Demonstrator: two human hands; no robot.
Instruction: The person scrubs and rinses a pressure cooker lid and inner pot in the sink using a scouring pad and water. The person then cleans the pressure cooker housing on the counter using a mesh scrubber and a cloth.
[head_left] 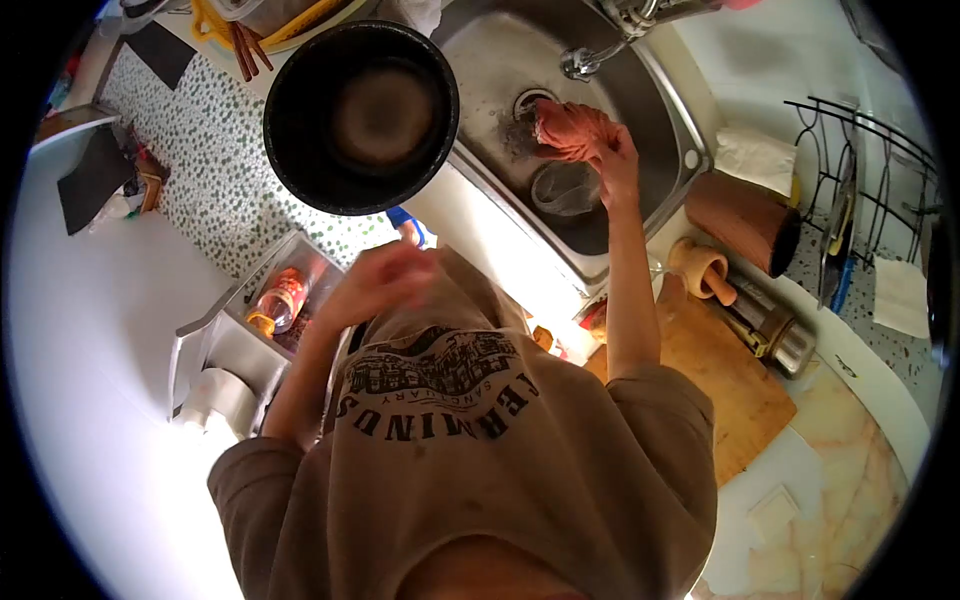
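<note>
My right hand [617,165] is closed on a crumpled pinkish-red cloth [578,130], which hangs over the metal sink [575,235] close to the drain [536,103]. A clear, crinkled plastic-looking piece [565,190] lies in the basin under that hand. My left hand [390,277] is smeared by motion in front of my shirt, below the large black pot [300,150]. Its fingers cannot be made out. The pot is seen from above, with a paler round patch on its inner bottom, left of the sink.
A faucet [580,63] reaches over the sink. To the right are a wooden mortar [697,262], a metal thermos [790,345], a cutting board [725,385] and a wire rack [880,150] with knives. An open drawer [205,340] on the left holds a bottle [281,298].
</note>
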